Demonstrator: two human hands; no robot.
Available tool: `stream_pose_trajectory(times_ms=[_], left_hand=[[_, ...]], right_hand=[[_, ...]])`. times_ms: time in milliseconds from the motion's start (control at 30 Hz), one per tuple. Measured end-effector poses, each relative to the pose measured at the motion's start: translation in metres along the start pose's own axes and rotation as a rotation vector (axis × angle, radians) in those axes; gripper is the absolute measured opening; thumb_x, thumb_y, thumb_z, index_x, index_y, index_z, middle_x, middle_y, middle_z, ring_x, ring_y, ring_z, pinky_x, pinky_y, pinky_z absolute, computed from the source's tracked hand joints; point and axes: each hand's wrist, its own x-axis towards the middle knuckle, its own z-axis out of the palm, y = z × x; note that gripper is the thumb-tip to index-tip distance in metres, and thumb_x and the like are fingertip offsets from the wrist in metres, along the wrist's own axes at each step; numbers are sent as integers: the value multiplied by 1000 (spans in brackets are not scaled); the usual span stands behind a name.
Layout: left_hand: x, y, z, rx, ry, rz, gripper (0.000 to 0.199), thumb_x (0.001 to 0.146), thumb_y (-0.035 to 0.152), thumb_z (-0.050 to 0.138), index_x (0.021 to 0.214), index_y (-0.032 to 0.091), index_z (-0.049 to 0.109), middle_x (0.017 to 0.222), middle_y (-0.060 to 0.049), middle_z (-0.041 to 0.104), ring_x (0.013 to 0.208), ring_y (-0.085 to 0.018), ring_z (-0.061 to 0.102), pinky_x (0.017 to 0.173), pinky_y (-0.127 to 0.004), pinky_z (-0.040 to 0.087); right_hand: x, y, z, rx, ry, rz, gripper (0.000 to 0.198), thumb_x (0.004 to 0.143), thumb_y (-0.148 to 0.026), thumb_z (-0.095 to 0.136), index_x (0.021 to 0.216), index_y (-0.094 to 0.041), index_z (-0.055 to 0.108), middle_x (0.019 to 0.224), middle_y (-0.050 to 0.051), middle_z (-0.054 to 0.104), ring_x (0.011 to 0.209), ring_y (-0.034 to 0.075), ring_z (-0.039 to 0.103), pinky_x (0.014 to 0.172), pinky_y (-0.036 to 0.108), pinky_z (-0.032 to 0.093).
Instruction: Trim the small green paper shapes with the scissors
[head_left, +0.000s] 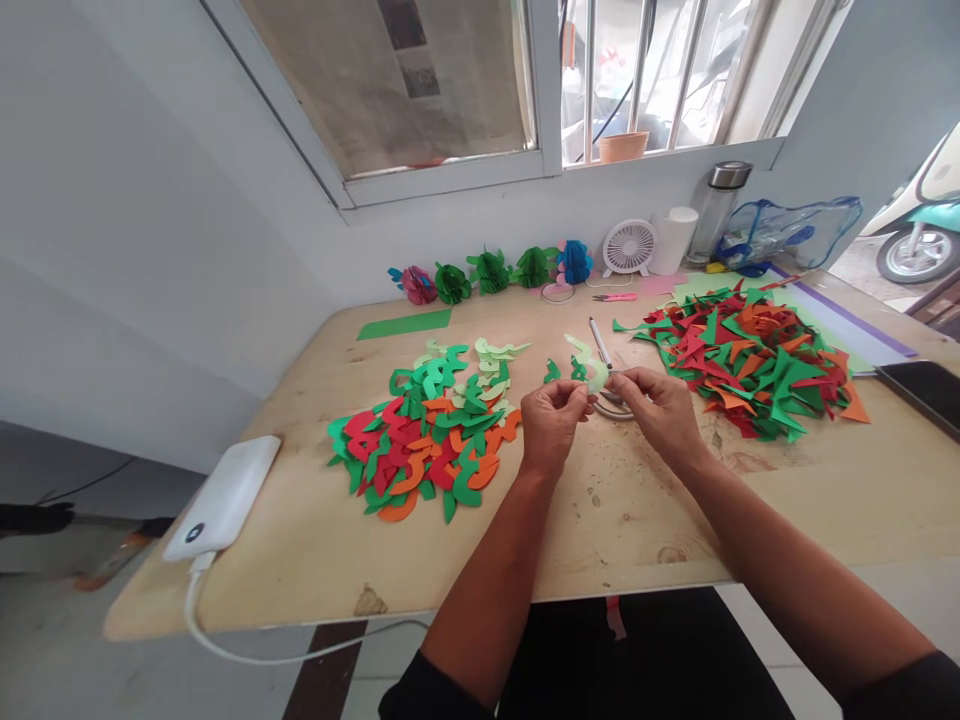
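Note:
Both hands meet over the middle of the table, pinching a curved pale green paper cutout (598, 374) between them. My left hand (553, 418) grips its lower left edge with thumb and finger. On the other side my right hand (660, 408) has its fingertips closed at the cutout's right edge. Small dark green paper pieces (553, 370) lie just beyond my left hand. Behind the cutout a white pen (600, 341) lies on the table, and a grey cable loop (611, 408) is partly hidden by my hands.
Curved cutouts (420, 440) are heaped at left, pointed paper scraps (750, 350) at right. Along the wall stand honeycomb paper figures (493, 271), a small fan (628, 247) and a glass bottle (716, 215). A power bank (223, 497) and a phone (926, 395) lie near the table's sides.

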Motion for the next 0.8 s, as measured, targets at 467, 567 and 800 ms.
stream_pose_trajectory(times_ms=[467, 567, 800], left_hand=[[-2, 0, 2, -25, -117, -56, 18, 68, 31, 66, 69, 13, 64, 57, -3, 66, 47, -9, 56, 47, -21, 46], [-3, 0, 2, -30, -130, -72, 20, 69, 33, 67, 70, 14, 63, 58, -2, 66, 46, -9, 56, 48, -21, 46], [-2, -4, 0, 23, -163, -26, 27, 68, 39, 69, 66, 14, 61, 58, -2, 64, 46, -8, 55, 47, -20, 44]], right_hand=[[5, 3, -1, 396, -143, 234, 33, 70, -49, 65, 68, -17, 58, 57, -3, 49, 52, 9, 43, 50, 23, 35], [4, -3, -1, 370, -135, 197, 34, 70, -49, 65, 63, -17, 56, 55, -3, 47, 52, 9, 41, 50, 23, 34], [4, -6, -1, 318, -143, 165, 36, 72, -51, 62, 62, -17, 57, 53, -3, 46, 51, 10, 41, 49, 23, 34]])
